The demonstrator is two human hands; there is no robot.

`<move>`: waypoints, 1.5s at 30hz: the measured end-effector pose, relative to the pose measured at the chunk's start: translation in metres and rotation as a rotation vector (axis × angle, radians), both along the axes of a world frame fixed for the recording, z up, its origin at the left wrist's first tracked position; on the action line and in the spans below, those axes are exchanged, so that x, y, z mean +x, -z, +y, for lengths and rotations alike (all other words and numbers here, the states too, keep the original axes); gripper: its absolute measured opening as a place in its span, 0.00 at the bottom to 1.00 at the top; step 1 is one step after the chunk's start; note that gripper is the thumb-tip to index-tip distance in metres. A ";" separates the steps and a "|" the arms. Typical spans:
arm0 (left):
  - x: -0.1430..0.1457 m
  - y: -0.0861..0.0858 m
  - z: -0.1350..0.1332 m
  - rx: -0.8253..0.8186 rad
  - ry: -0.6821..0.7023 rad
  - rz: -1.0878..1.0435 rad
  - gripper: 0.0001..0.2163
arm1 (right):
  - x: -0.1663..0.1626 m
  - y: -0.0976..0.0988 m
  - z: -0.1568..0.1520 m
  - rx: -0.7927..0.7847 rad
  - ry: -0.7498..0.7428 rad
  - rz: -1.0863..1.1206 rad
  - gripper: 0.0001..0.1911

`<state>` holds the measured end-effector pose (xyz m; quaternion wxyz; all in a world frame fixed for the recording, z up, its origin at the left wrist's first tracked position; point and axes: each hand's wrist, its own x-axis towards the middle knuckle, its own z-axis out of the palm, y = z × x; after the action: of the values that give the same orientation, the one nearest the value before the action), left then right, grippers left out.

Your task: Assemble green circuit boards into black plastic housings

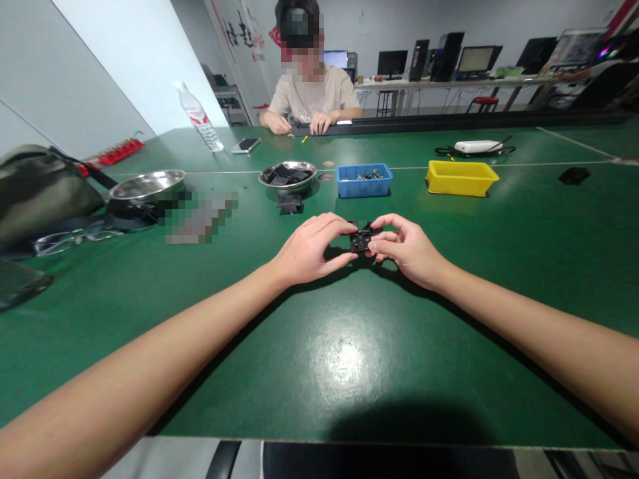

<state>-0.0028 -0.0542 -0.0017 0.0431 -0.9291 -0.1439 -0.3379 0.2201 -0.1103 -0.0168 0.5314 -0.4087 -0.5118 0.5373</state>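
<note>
A small black plastic part (360, 241) with little holes in its face is held between both hands, just above or on the green table (299, 352). My left hand (315, 247) grips its left side, fingers on the top edge and thumb at the lower edge. From the right, my right hand (410, 251) pinches it between thumb and fingers. Fingertips hide its right end. Beyond the hands stands a blue bin (364, 189) with small metal pieces inside. Left of that, a steel bowl (269, 185) holds several black parts, and another black part (290, 204) lies in front of it.
A yellow bin (463, 183) stands at the right, with a white power strip (478, 147) behind it. Leftward are a second steel bowl (148, 186), glasses (80, 241), a bag, a phone (246, 145) and a water bottle (200, 120). Across the table a person (312, 86) handles small yellow items.
</note>
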 end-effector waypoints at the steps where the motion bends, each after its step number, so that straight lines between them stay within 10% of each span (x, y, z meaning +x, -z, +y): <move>1: 0.000 0.000 0.000 -0.006 -0.004 0.004 0.16 | 0.000 0.000 0.000 0.002 0.002 0.001 0.24; 33: 0.001 -0.002 -0.002 -0.098 0.009 0.030 0.15 | 0.001 0.001 0.001 0.040 -0.037 -0.064 0.22; 45: 0.001 -0.001 0.000 -0.039 -0.003 0.074 0.10 | 0.005 0.004 -0.005 0.329 0.031 -0.516 0.20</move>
<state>-0.0022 -0.0542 -0.0010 0.0306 -0.9414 -0.1504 -0.3003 0.2249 -0.1152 -0.0209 0.4512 -0.4477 -0.7036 0.3176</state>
